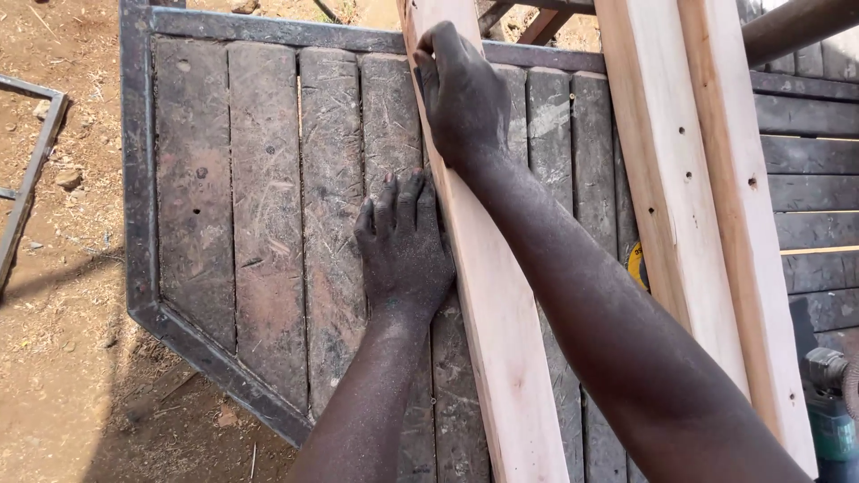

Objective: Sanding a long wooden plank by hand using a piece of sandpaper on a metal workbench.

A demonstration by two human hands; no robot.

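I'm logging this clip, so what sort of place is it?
Probably an outdoor carpentry yard: pale sawn wooden planks lie on a dark, worn slatted-wood workbench with a metal frame, bare dirt ground lies beside it, and sawdust coats the left hand.

1. Open room over the dark slatted bench (259,224) to the left of the left hand (404,246); only sawdust there.
2. Blocked at centre by the pale plank (501,340), with the right hand (461,89) and forearm lying across it.
3. Narrow gap between that plank and the drilled planks (707,188) at right, partly filled by a yellow tool (636,265).
4. Crowded lower right corner: green power tool (832,420).
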